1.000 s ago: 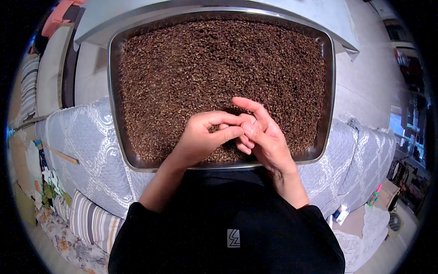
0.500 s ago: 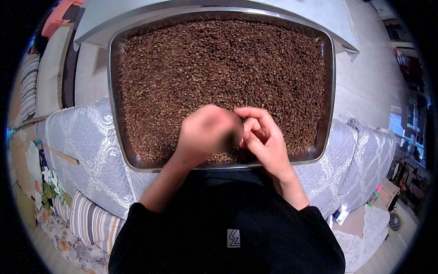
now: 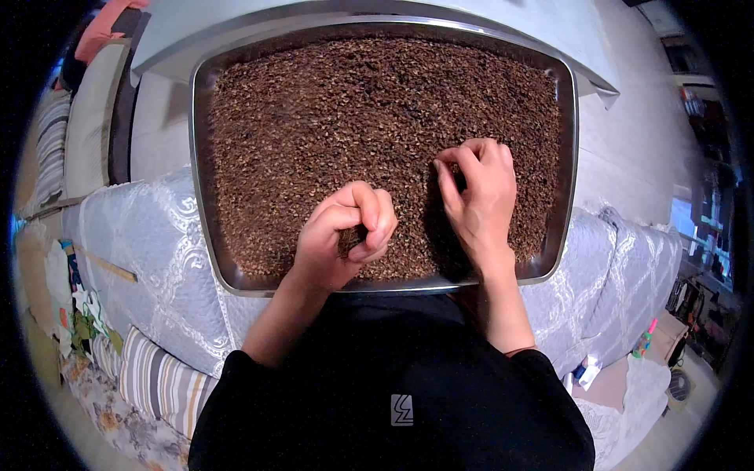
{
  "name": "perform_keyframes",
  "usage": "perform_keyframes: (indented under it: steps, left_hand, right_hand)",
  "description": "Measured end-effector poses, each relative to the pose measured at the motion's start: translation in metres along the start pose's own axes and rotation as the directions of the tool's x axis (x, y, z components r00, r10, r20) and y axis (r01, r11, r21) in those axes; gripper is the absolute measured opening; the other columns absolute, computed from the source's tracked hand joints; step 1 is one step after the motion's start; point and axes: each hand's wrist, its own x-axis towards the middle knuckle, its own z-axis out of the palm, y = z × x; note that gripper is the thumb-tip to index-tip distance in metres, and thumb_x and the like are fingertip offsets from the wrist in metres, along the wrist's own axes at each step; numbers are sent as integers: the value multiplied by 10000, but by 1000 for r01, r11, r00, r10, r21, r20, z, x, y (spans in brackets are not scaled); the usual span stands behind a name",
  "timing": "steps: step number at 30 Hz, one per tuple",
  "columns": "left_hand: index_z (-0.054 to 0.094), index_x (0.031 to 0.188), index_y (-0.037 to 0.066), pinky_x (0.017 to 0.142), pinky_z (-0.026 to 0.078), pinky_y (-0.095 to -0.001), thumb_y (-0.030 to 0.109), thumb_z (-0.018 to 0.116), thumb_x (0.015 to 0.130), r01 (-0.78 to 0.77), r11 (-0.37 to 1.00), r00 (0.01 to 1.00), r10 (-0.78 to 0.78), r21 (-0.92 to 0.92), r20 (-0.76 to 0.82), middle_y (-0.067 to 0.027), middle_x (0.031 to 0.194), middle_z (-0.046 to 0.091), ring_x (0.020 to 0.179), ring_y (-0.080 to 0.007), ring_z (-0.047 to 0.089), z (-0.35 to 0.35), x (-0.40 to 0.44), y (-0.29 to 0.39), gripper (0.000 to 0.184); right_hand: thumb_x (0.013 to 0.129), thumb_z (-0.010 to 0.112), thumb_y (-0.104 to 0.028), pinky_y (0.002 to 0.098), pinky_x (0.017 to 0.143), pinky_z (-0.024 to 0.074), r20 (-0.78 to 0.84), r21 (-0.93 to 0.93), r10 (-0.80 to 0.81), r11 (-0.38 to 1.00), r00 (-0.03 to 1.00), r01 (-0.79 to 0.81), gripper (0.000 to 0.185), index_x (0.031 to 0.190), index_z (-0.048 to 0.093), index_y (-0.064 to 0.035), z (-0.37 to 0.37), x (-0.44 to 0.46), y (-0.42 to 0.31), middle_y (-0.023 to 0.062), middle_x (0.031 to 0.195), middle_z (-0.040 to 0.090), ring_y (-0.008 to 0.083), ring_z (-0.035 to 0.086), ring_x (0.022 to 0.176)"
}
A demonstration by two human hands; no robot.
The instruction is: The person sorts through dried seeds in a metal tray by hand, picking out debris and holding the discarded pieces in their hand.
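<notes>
A large metal tray (image 3: 572, 157) holds a thick layer of small, dry brown bits (image 3: 338, 110) that look like grains or husks; their exact kind is not clear. Above the near part of this layer, my left hand (image 3: 345, 231) is curled, palm turned up, its fingers closed over the palm. Whatever lies inside it is hidden. My right hand (image 3: 483, 188) is over the right half of the tray with thumb and forefinger drawn together at the surface of the brown bits. Anything between those fingertips is too small to make out.
A patterned grey cover (image 3: 149, 243) lies under the tray's near side and spreads to both sides. Beyond the tray is a pale table (image 3: 518, 20). A striped cushion (image 3: 161, 377) sits at the lower left, and a small fan (image 3: 679, 383) stands at the lower right.
My hands were together near the tray's front edge and have parted. The right one has moved away and to the right, down to the brown bits. My left hand has turned its curled fingers upward.
</notes>
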Motion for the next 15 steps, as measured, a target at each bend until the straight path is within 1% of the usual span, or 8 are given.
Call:
perform_keyframes:
  steps: [2,5,6,8,9,10,13,15]
  left_hand:
    - [537,879,3,467,301,-208,79,415,932,-28,996,998,32,82,-56,-67,748,486,535,-84,372,-4,-3,1,152]
    - [575,944,-17,492,306,-200,77,419,951,-27,993,990,43,116,-133,-38,738,475,547,-74,381,-2,-2,-1,182]
    - [591,974,-24,500,308,-197,81,422,962,-22,993,986,41,115,-160,-25,732,471,551,-68,385,0,-1,-1,199]
    - [606,1060,-37,500,301,-191,101,437,993,18,988,972,19,154,-234,4,718,460,555,-49,384,2,2,-2,229]
    - [614,1102,-44,501,298,-188,111,445,1009,37,984,962,12,174,-272,19,711,454,557,-40,383,3,4,-4,248]
    - [590,1206,-49,467,257,-191,132,469,1035,34,960,959,46,278,-279,41,687,411,527,-29,328,3,7,-8,277]
    - [565,1283,-53,473,270,-174,123,504,1033,75,905,935,81,419,-344,51,685,435,534,-13,339,15,14,-15,311]
    - [569,1310,-29,481,288,-163,143,546,1025,103,890,942,56,444,-331,63,698,477,542,-2,364,11,12,-19,334]
  right_hand:
    - [808,727,-50,379,754,476,3,114,33,993,999,-34,87,885,690,-68,-4,-4,0,94,898,630,282,582,853]
    - [834,729,-59,339,752,485,59,411,224,883,973,-228,68,880,681,-46,-7,-13,-2,92,899,664,250,618,837]
    - [896,717,-91,280,741,489,143,523,313,781,939,-340,83,923,668,-29,-8,-17,-4,61,893,684,169,636,814]
    - [931,697,-110,248,732,484,339,673,407,525,848,-521,101,963,656,-23,-18,-18,-12,35,892,676,119,623,810]
    - [948,687,-120,233,728,482,441,712,423,372,792,-596,111,983,650,-20,-23,-16,-16,22,891,671,94,616,808]
    - [974,662,-133,215,727,483,487,715,396,330,778,-616,132,1022,636,-13,-26,-16,-17,3,893,659,61,601,808]
    - [973,660,-130,222,718,487,557,684,377,297,740,-666,123,1012,637,-16,-33,-16,-30,4,887,659,65,602,795]
    - [988,638,-126,220,705,494,599,680,309,292,739,-673,127,1029,626,-7,-29,-19,-36,23,885,662,75,609,779]
